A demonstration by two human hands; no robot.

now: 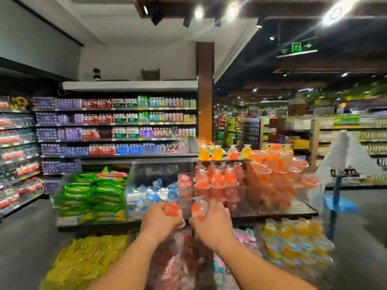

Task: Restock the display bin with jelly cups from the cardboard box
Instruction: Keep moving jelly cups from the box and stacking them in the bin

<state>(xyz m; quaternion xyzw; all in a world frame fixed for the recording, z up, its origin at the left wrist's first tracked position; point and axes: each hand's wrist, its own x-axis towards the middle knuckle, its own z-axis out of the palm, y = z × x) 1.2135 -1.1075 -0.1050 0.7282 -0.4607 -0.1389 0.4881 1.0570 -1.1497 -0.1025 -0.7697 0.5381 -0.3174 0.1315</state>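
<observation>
The small see-through jelly cup with red jelly (pixel 172 209) in the gripping left hand (pixel 161 219) and its twin (pixel 199 209) in the gripping right hand (pixel 211 223), both just before the clear plastic display bin (pixel 247 197), seemed tipped with tops toward it, so they might slip and fall short.

Both hands in front of clear display bin (pixel 217 185); bin open on top, front wall blocks straight reach. Stacked red jelly cups (pixel 217 176) fill back half, front part freer. Clear divider (pixel 185 185) bounds left side, orange cups (pixel 278 170) crowd right
</observation>
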